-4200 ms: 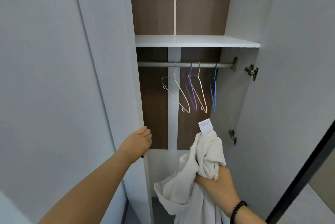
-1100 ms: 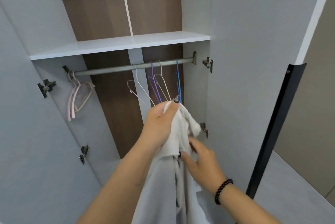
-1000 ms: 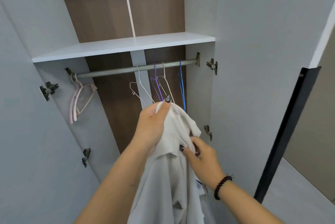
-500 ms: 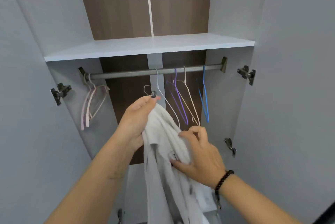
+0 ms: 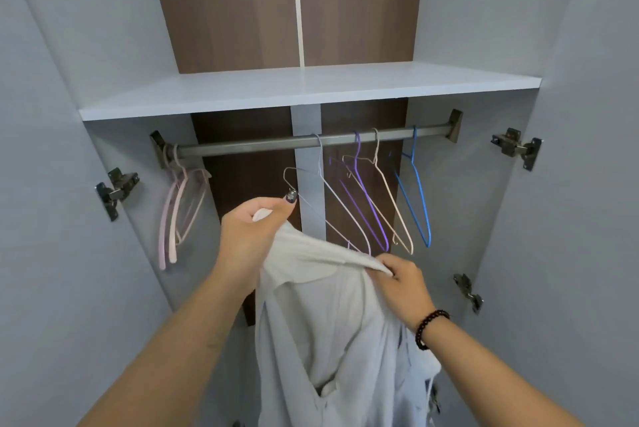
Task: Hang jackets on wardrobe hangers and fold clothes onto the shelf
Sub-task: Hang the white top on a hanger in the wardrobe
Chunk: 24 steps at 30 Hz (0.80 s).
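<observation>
Both hands grip the white jacket [image 5: 332, 305] by its top edge, left hand [image 5: 252, 236] higher, right hand [image 5: 403, 279] lower and just beneath the wire hangers [image 5: 363, 198] above.

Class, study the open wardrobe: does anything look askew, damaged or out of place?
Nothing looks damaged or spilled. The hangers dangle at different angles on the rail, normal for loose hangers. The white garment, held by the left hand and right hand, is not yet hung.

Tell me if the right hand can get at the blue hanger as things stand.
Probably not yet: the right hand is pinching the white garment. The blue hanger hangs unobstructed on the rail just above it.
</observation>
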Tool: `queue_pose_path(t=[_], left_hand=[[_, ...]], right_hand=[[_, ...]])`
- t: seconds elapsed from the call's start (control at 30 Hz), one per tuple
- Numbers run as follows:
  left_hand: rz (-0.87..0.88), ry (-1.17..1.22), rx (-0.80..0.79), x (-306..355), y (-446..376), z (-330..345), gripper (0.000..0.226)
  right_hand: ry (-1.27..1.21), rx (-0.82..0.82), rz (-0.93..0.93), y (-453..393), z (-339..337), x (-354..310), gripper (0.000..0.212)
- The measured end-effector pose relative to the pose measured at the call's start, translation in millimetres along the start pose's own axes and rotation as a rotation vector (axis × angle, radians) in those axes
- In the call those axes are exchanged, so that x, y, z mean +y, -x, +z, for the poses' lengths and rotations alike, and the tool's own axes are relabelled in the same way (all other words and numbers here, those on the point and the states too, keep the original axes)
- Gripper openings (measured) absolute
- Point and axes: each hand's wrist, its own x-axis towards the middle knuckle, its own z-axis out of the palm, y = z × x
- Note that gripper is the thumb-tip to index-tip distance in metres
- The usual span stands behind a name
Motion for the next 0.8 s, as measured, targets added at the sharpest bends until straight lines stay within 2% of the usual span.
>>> queue_pose_path(t=[0.13, 0.17, 0.23, 0.27, 0.3, 0.33, 0.37, 0.47, 0.53, 0.63, 0.73, 0.8], left_hand=[[0.290, -0.398, 0.041, -19, -7, -11, 0.025], [0.329, -0.503, -0.009, -21, -9, -13, 0.038], [0.386, -0.752, -0.206, -27, -13, -15, 0.072], [0.449, -0.907, -0.298, -30, -15, -15, 0.080], [0.550, -1.044, -0.339, -34, -19, -15, 0.075], [0.658, -1.113, -0.347, -37, -25, -16, 0.061], [0.702, -1.123, -0.345, -39, -31, -19, 0.048], [0.690, -0.974, -0.229, -46, -49, -24, 0.038], [0.682, -0.887, -0.127, -43, -53, -13, 0.029], [0.635, -0.788, -0.158, -39, -51, 29, 0.018], [0.412, -0.592, -0.254, -34, -53, 69, 0.012], [0.270, -0.477, -0.235, -29, -59, 87, 0.003]], right_hand=[[-0.039, 0.057, -0.013, -21, 1, -23, 0.044], [-0.040, 0.057, -0.002, -27, 2, -28, 0.045], [-0.047, 0.051, 0.020, -37, 4, -36, 0.045], [-0.050, 0.060, 0.019, -42, 5, -40, 0.044], [-0.055, 0.078, 0.004, -46, 4, -44, 0.044], [-0.053, 0.103, -0.028, -48, 3, -47, 0.045], [-0.035, 0.130, -0.075, -49, 2, -48, 0.045], [0.055, 0.141, -0.139, -51, 1, -38, 0.036], [0.071, 0.064, -0.060, -51, 4, -25, 0.041], [0.019, -0.024, 0.038, -53, 9, -5, 0.051], [0.016, -0.040, 0.029, -60, -1, 5, 0.050], [0.033, -0.105, 0.064, -71, -17, 8, 0.044]])
